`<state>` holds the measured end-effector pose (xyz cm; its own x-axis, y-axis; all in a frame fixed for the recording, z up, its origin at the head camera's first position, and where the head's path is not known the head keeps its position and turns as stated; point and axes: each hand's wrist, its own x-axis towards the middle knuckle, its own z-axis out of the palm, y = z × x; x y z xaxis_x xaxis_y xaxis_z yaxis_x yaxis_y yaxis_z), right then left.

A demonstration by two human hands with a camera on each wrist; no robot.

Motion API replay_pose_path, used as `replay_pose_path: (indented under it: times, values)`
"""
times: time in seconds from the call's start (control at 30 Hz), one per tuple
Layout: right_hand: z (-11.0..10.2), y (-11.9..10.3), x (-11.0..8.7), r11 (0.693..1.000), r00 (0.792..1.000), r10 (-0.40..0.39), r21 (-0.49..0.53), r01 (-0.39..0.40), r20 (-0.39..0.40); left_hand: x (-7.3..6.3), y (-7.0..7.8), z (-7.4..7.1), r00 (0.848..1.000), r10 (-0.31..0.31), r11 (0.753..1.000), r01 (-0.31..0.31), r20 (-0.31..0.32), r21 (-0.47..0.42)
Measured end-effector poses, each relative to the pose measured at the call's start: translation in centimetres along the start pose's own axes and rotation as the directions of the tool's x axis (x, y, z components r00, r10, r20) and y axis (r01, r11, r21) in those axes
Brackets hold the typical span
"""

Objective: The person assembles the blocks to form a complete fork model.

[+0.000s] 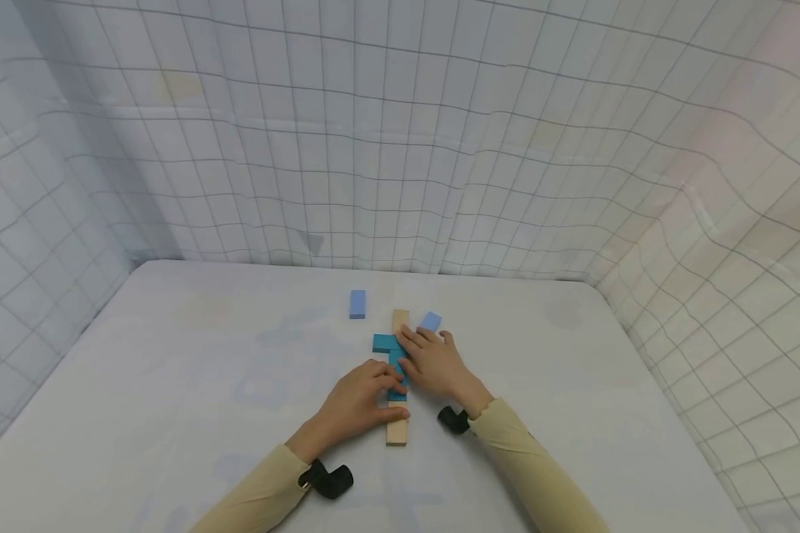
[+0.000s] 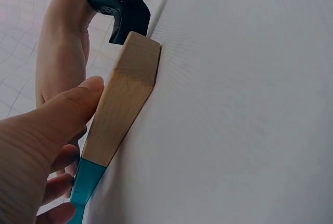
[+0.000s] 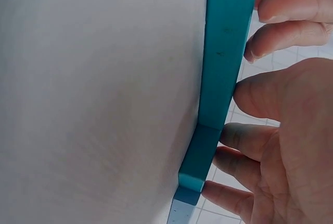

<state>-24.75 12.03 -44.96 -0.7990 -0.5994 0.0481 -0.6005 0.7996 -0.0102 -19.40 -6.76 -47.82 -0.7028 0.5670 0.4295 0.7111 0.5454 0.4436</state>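
Flat blocks lie in a line on the white table. A plain wood block (image 1: pixel 396 435) is nearest, then a long teal block (image 1: pixel 395 360), a crosswise teal block (image 1: pixel 382 343) and another wood block (image 1: pixel 400 317) at the far end. My left hand (image 1: pixel 356 396) rests along the near part, its thumb at the wood block and its loosely bent fingers on the long teal one. My right hand (image 1: pixel 438 364) reaches across the junction of the teal blocks. In the right wrist view its fingertips touch the upper edges of the long teal block (image 3: pixel 223 52) and crosswise teal block (image 3: pixel 200 151).
A light blue block (image 1: pixel 357 304) lies apart, farther back to the left. Another light blue block (image 1: pixel 431 320) lies tilted just beyond the right fingers. The table (image 1: pixel 173 370) meets a white grid-patterned curtain (image 1: pixel 373 133) at the back and sides.
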Motion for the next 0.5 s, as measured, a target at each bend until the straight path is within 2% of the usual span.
replay_pose_path:
  times: [0.2, 0.33, 0.5]
  values:
    - [0.0, -0.2, 0.1, 1.000, 1.000, -0.003, 0.005, 0.003, -0.005, 0.0, -0.1, -0.3, 1.000, -0.004, 1.000, 0.005, -0.028, 0.010]
    - [0.0, -0.2, 0.0, 1.000, 1.000, -0.007, 0.004, 0.007, -0.015, 0.1, -0.7, -0.5, 0.997, -0.027, 0.999, 0.029, -0.071, 0.022]
    - [-0.1, -0.1, 0.0, 1.000, 1.000, 0.004, 0.013, -0.004, -0.009, 1.0, -2.1, -1.3, 0.981, -0.121, 0.992, 0.126, -0.152, 0.026]
